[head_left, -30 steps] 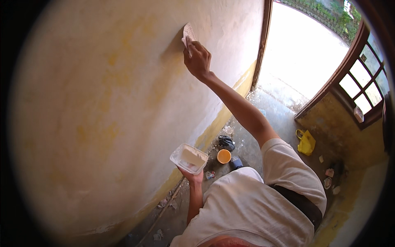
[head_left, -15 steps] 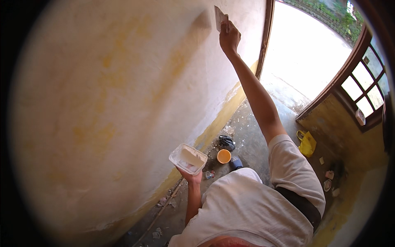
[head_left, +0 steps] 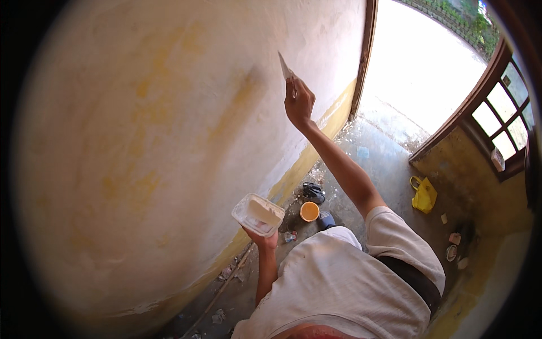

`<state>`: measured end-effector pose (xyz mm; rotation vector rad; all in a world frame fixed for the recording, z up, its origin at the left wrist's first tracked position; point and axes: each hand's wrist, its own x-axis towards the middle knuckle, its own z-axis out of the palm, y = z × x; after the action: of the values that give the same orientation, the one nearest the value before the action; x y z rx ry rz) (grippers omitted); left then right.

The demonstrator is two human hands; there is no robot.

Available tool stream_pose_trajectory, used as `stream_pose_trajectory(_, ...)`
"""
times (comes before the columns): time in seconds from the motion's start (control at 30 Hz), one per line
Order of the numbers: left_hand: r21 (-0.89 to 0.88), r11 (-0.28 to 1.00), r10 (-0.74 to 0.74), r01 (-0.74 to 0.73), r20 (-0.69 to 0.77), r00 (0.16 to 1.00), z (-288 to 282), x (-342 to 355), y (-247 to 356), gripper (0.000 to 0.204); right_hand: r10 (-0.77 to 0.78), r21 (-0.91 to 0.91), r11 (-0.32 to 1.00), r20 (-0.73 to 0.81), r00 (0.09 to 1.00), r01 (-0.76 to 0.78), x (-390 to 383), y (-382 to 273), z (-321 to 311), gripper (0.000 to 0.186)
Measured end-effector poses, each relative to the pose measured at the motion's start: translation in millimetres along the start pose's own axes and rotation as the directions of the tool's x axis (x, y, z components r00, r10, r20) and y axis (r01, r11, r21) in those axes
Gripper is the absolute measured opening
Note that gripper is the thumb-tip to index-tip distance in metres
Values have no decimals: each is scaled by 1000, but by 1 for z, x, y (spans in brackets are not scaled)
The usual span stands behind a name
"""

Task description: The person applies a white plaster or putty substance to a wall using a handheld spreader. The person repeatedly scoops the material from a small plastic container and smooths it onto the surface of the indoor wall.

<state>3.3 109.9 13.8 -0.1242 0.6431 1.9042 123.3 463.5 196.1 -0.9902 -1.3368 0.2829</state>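
My right hand (head_left: 300, 103) is raised with its fingers closed around a putty knife (head_left: 286, 69), whose pale blade points up and to the left. The blade is beside the whitish wall (head_left: 186, 130); I cannot tell whether it touches. Yellow patches show through the wall's white coat. Lower down, my left hand (head_left: 264, 239) grips a white rectangular plastic tub (head_left: 243, 213) from below and holds it tilted. White paste coats the tub's inside, and a broad pale piece, too unclear to name, stands in it.
On the floor lie an orange round container (head_left: 309, 212), a black bag (head_left: 313, 192) and a long stick (head_left: 217, 296) along the wall's foot. A yellow bag (head_left: 423, 195) and several scraps are at the right. Beyond is a bright doorway (head_left: 420, 73) beside a paned window (head_left: 502, 118).
My right hand has come down and slightly left with the putty knife, whose blade now appears narrower, more edge-on. My left hand and the tub have hardly moved.
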Motion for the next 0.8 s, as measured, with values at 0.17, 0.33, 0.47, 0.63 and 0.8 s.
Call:
stream_pose_trajectory(0.17,31,998,-48,48,-2,999,11,2,-9,59,78,-222,974,113,991,-51,78,26,25,39)
stream_pose_trajectory(0.33,31,999,-7,7,-19,1000,-8,5,0,60,-193,79,981,240,951,179,-26,-10,24,34)
stream_pose_trajectory(0.47,24,1000,1,-1,-3,1000,-9,6,0,60,32,106,993,142,989,-47,-26,32,-5,27)
stream_pose_trajectory(0.63,41,999,-9,9,9,1000,-6,4,-3,59,355,187,920,-17,935,-346,83,70,2,28)
stream_pose_trajectory(0.8,10,1000,-3,3,9,1000,0,0,0,57,35,59,998,-31,999,-33,21,4,43,24)
